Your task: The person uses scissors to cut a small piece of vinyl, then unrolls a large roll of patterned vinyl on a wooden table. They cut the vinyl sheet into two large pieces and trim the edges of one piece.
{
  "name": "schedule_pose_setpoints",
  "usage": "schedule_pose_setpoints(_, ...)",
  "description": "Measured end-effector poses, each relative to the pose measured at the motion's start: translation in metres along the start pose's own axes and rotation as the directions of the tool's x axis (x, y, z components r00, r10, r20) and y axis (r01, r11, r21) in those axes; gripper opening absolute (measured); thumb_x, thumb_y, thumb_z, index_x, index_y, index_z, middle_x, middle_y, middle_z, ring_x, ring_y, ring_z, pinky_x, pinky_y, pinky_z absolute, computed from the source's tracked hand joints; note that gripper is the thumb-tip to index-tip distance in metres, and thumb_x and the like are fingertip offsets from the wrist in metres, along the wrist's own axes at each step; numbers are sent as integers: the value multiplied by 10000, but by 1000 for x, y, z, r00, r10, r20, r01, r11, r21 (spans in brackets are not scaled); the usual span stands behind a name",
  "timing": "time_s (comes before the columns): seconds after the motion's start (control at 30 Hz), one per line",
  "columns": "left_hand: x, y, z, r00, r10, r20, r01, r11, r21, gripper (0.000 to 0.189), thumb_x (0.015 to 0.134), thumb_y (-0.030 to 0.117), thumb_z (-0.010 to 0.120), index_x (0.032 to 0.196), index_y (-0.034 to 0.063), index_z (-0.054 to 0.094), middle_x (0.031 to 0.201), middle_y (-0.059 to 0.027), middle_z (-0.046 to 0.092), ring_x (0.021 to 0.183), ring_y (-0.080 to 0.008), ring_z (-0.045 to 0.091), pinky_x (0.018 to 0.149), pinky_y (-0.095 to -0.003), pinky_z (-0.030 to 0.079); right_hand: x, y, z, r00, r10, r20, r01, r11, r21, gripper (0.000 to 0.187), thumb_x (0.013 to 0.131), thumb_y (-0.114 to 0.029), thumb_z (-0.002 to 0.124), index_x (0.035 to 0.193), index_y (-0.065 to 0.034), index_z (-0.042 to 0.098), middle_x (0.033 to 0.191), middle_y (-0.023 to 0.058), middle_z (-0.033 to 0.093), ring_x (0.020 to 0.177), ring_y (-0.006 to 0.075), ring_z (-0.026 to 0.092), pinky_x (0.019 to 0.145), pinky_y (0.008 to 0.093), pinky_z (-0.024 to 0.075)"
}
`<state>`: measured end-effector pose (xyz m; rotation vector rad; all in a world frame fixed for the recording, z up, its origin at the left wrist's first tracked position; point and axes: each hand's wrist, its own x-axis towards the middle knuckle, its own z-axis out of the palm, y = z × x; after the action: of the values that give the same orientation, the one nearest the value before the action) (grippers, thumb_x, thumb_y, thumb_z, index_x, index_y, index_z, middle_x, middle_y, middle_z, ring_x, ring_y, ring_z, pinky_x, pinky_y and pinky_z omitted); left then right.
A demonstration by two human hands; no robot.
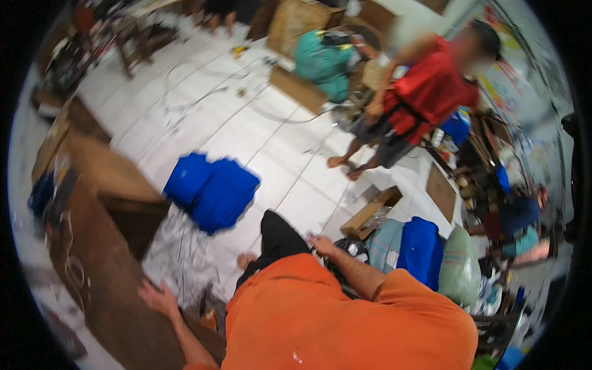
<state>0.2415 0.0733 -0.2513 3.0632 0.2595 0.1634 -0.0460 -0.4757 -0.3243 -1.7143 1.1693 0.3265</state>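
Observation:
My left hand (pixel 158 298) is low at the left, fingers spread, over or against the edge of a brown wooden table (pixel 106 296); whether it touches cannot be told. My right hand (pixel 322 245) hangs beside my black shorts (pixel 282 236), near the thigh, with something small and thin at its fingertips, too blurred to name. Ahead of me, two bundles of blue fabric (pixel 224 194) lie side by side on the white tiled floor (pixel 282 157). Crumpled whitish sheeting (pixel 180 254) spreads between the table and my feet.
A person in a red shirt (pixel 416 92) stands barefoot ahead at the right. Near my right side are an open cardboard box (pixel 372 210), a blue bundle (pixel 420 252) and a pale green sack (pixel 460 266). A teal sack (pixel 321 64) stands further off, by a cardboard piece (pixel 297 88). Cable lies across the floor.

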Motion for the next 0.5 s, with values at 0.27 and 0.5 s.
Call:
schedule_pose_setpoints(0.27,9,85,21,986,168,-13,-168,986,8,777,847,280,666,1514,45,344,1612,-252,190,1508,-396,146,1173,-565,178,-13,10,11,991,125,51,-123,991,-50,710,939,-624,481,870,59,663,697,150,660,509,243,623,474,385,509)
schedule_pose_setpoints(0.5,13,204,39,769,629,-111,-575,605,-551,867,730,197,734,1489,0,366,1524,-361,258,1446,-492,205,1171,-563,186,19,-22,5,982,187,1,-187,980,64,660,978,-564,438,993,62,644,810,152,693,592,249,660,519,411,539)
